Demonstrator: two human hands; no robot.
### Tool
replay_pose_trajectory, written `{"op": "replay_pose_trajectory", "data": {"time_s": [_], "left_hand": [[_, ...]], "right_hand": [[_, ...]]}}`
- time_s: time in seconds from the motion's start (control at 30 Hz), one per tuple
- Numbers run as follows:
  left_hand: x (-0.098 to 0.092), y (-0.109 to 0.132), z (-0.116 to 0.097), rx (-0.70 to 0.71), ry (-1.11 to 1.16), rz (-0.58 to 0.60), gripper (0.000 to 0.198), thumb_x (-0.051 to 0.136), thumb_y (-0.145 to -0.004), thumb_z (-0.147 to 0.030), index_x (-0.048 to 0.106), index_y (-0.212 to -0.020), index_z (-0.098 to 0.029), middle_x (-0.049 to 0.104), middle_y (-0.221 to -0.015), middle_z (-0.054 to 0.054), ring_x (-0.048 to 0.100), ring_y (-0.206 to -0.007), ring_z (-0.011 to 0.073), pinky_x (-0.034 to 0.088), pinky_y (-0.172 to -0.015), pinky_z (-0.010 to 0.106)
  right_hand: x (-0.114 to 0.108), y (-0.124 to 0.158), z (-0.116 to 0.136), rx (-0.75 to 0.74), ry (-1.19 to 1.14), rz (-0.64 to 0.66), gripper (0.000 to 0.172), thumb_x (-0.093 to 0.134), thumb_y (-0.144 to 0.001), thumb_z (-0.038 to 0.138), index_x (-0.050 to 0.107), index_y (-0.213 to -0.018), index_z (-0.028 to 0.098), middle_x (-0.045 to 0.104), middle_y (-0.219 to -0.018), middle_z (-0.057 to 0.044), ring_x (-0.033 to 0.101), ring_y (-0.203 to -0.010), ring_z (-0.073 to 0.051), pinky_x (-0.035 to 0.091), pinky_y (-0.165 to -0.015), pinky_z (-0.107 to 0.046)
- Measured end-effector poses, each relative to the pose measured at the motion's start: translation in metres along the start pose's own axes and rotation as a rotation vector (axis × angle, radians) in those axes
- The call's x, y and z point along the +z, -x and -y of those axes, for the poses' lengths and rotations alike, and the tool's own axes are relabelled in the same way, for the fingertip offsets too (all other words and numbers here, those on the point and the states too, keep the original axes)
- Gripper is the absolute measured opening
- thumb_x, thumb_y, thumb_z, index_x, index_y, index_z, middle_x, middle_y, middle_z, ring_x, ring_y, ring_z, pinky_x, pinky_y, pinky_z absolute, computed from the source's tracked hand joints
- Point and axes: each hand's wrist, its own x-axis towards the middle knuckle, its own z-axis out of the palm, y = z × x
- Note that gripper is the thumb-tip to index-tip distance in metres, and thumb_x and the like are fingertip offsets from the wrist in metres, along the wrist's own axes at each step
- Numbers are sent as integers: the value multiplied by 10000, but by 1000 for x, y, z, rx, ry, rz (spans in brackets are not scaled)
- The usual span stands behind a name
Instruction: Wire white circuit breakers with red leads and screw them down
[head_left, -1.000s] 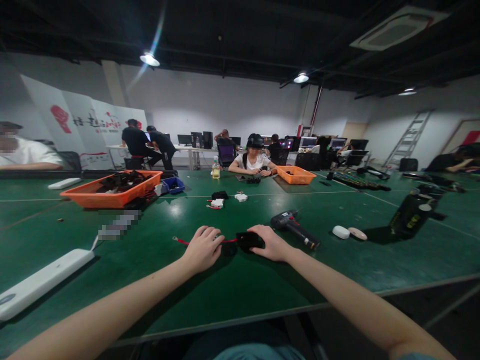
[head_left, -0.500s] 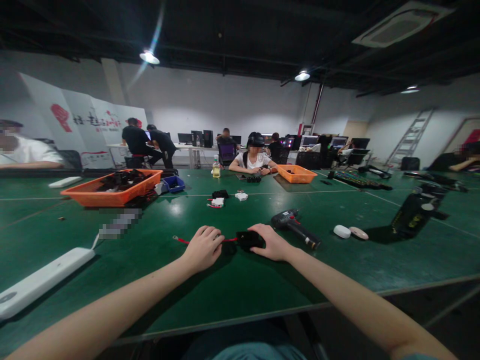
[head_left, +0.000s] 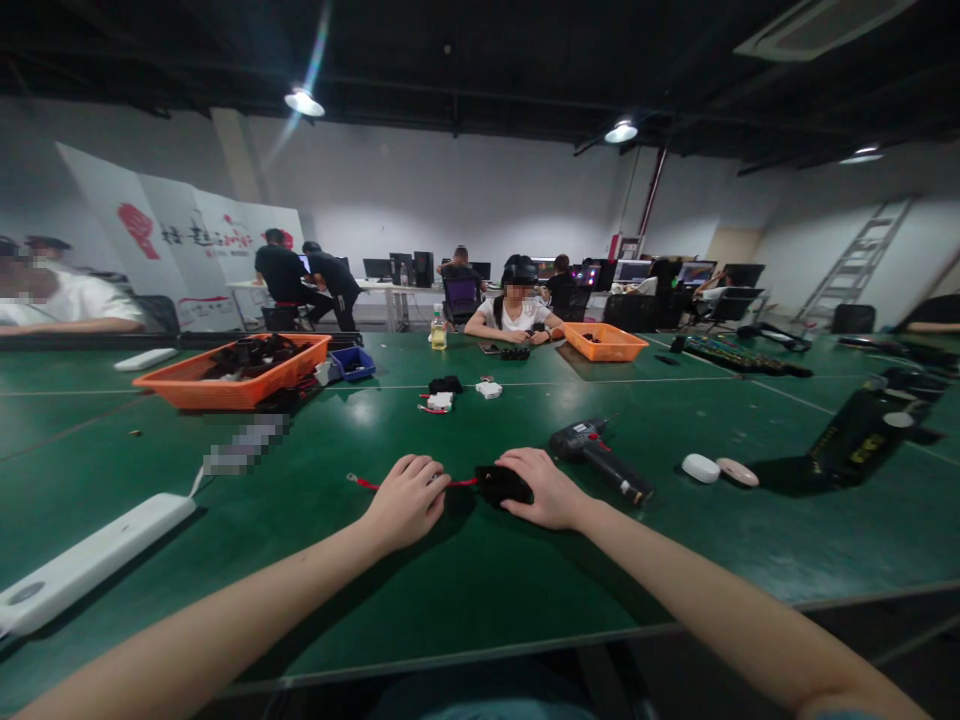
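My left hand (head_left: 409, 502) is closed around a red wire (head_left: 463, 483), whose ring-shaped metal end sticks out to the left. On the right, the wire runs to a flat black piece (head_left: 496, 485), perhaps a small housing. My right hand (head_left: 547, 488) grips that piece from its right side, the fingers over its top and the thumb along the near edge. Both hands are low over the green table (head_left: 420, 610). A black power screwdriver (head_left: 600, 460) lies just beyond my right hand, pointing away to the upper left.
Small white parts (head_left: 489, 388) lie ahead. An orange basket (head_left: 187, 395) of black parts and a blue bin (head_left: 352, 363) stand left, near a white power strip (head_left: 105, 560). Right are a white case (head_left: 700, 467) and a black bottle (head_left: 862, 435). A person (head_left: 517, 310) sits opposite.
The camera view has turned slightly to the left, so the surroundings appear shifted right. Both hands keep their hold on the wire and the black piece, with hardly any movement.
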Motion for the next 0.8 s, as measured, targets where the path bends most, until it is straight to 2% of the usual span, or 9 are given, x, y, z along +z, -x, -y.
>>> {"op": "replay_pose_trajectory", "data": {"time_s": [0.13,0.27,0.5,0.63,0.8], "left_hand": [[3,-1,2,-4,2,4,233,506,-931,-239,670,-1094,-212,666,-1104,67,566,-1103,235,411,-1002,433],[6,-1,1,8,-37,-9,244,518,-926,-249,661,-1122,-222,668,-1144,57,557,-1151,244,366,-1063,465],[9,6,-8,242,-63,-36,295,556,-921,-294,621,-1201,-225,652,-1227,58,511,-1238,244,283,-1121,462],[5,6,-10,290,-11,-6,299,535,-941,-314,606,-1218,-228,648,-1230,50,499,-1253,227,252,-1144,451],[3,2,-7,282,49,62,308,547,-930,-325,599,-1222,-239,642,-1231,45,506,-1244,216,254,-1145,436]], "right_hand": [[-3,0,-2,28,-45,-2,574,703,-833,401,509,-1333,195,557,-1319,-151,492,-1254,-310,364,-1079,-519],[-5,2,-11,94,-160,7,506,589,-923,432,487,-1360,201,524,-1359,-152,454,-1300,-298,368,-1090,-504],[3,2,-38,176,-429,-16,454,324,-1034,471,489,-1374,218,521,-1348,-130,482,-1283,-262,392,-1097,-463],[4,-1,-44,240,-533,-38,467,304,-1035,491,501,-1369,231,551,-1283,-116,533,-1210,-257,430,-1059,-444],[3,-1,-49,279,-571,-38,478,334,-1023,515,483,-1381,236,533,-1306,-120,547,-1191,-267,445,-1041,-450]]}}
